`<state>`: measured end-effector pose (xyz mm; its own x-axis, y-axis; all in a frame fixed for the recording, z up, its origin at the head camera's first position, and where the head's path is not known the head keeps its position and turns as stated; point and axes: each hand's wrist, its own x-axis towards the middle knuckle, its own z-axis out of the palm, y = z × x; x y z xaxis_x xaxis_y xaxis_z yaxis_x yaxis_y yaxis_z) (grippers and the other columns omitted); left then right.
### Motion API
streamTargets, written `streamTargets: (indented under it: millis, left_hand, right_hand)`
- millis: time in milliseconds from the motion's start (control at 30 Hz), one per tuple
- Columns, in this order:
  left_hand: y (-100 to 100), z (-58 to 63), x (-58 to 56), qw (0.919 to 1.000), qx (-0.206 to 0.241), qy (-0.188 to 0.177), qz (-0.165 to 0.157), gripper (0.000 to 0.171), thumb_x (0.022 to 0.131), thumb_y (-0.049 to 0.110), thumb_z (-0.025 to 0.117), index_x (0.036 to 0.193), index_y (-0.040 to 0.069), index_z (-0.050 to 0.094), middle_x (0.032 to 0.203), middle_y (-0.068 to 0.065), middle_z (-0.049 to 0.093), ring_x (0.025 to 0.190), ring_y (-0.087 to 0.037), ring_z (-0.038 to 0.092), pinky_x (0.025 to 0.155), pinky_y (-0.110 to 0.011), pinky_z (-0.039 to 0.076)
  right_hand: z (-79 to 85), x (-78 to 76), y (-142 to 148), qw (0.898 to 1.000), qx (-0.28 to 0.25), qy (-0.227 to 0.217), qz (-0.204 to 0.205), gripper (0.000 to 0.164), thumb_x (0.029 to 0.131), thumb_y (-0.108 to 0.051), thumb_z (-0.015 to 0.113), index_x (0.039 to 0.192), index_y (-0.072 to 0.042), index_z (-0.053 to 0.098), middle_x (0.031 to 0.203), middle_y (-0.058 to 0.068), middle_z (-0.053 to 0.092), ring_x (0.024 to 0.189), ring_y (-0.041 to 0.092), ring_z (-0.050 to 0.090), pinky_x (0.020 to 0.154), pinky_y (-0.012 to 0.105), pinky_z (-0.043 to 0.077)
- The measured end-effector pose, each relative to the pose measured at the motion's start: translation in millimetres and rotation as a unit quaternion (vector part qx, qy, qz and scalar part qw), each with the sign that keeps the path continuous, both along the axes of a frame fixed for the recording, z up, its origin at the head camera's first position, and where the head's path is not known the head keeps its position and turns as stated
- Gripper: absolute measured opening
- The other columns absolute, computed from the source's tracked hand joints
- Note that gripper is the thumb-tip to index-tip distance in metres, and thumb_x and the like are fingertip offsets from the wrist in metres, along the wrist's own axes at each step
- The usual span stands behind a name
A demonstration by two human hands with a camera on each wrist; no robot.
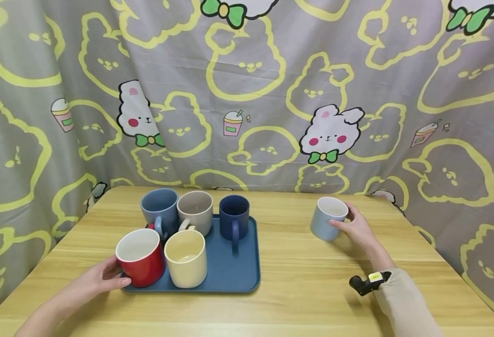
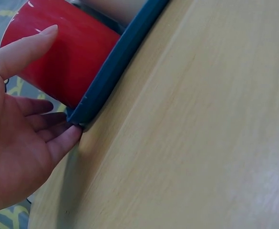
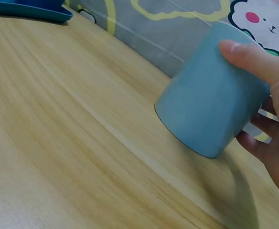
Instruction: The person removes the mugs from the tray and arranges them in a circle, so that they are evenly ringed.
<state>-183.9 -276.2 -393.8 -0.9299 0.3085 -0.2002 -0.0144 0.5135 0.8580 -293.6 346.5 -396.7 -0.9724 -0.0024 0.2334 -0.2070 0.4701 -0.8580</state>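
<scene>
My right hand (image 1: 358, 228) grips a light blue mug (image 1: 325, 225) at the table's right side, thumb against its outer wall near the rim. Seen from the right wrist, the light blue mug (image 3: 211, 95) leans, its base close over the wood. At the left, my left hand (image 2: 22, 129) has its fingertips at the corner of a blue tray (image 2: 101, 86), with the thumb extended beside a red mug (image 2: 77, 52). That red mug (image 1: 143, 267) stands on the tray (image 1: 230, 274), next to a cream-yellow mug (image 1: 188, 267).
Behind them are a grey-blue mug (image 1: 160, 208), a greige mug (image 1: 198, 213) and a navy mug (image 1: 234, 217) with its handle toward me. Wooden table (image 1: 289, 285) surface lies between the tray and the light blue mug. A patterned curtain (image 1: 263, 112) hangs behind the table.
</scene>
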Motion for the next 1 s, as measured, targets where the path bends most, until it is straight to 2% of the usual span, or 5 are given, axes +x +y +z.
streamTargets:
  millis: [333,467,600,833,1000]
  left_hand:
    - [0.9,0.1,-0.2,1.0,-0.004,-0.001,0.0,0.081,0.089,0.026,0.06,0.137,-0.02,0.013,0.139,-0.04,0.022,0.124,-0.052,0.032,0.091,-0.041,0.045]
    - [-0.6,-0.6,-0.9,1.0,-0.006,0.003,-0.001,0.081,0.089,0.026,0.059,0.137,-0.02,0.012,0.139,-0.04,0.023,0.124,-0.052,0.033,0.091,-0.042,0.045]
    - [-2.1,-1.1,-0.9,0.9999,-0.009,0.007,-0.002,0.08,0.09,0.025,0.059,0.137,-0.02,0.013,0.139,-0.04,0.023,0.123,-0.052,0.034,0.09,-0.04,0.045]
    - [-1.6,-0.5,-0.8,0.9999,-0.016,0.002,0.001,0.079,0.09,0.027,0.059,0.137,-0.018,0.014,0.138,-0.039,0.025,0.123,-0.051,0.035,0.091,-0.043,0.044]
    - [-1.2,0.3,-1.3,0.9999,-0.016,0.001,0.002,0.081,0.09,0.028,0.059,0.138,-0.018,0.013,0.139,-0.039,0.023,0.123,-0.051,0.034,0.091,-0.043,0.044]
  right_hand:
    - [3.6,10.5,2.8,1.0,0.013,-0.005,-0.003,0.077,0.085,-0.021,0.069,0.143,0.003,0.024,0.136,0.028,0.036,0.124,0.043,0.034,0.098,0.055,0.03]
    - [12.2,18.8,2.9,1.0,0.022,0.014,-0.005,0.074,0.087,-0.018,0.066,0.142,0.005,0.023,0.136,0.027,0.036,0.121,0.038,0.039,0.092,0.03,0.04]
    - [24.6,25.1,0.5,0.998,0.024,0.049,-0.015,0.065,0.089,-0.014,0.063,0.14,0.008,0.028,0.133,0.027,0.041,0.114,0.021,0.045,0.079,0.009,0.038]
    - [47.1,27.4,-10.3,0.995,0.034,0.084,-0.044,0.054,0.092,-0.024,0.06,0.132,0.007,0.042,0.124,0.024,0.051,0.103,0.003,0.049,0.079,0.008,0.038]
    - [61.7,30.6,-36.9,0.995,0.011,0.099,-0.014,0.048,0.092,-0.021,0.06,0.129,0.007,0.046,0.12,0.02,0.054,0.103,0.002,0.051,0.082,0.01,0.038]
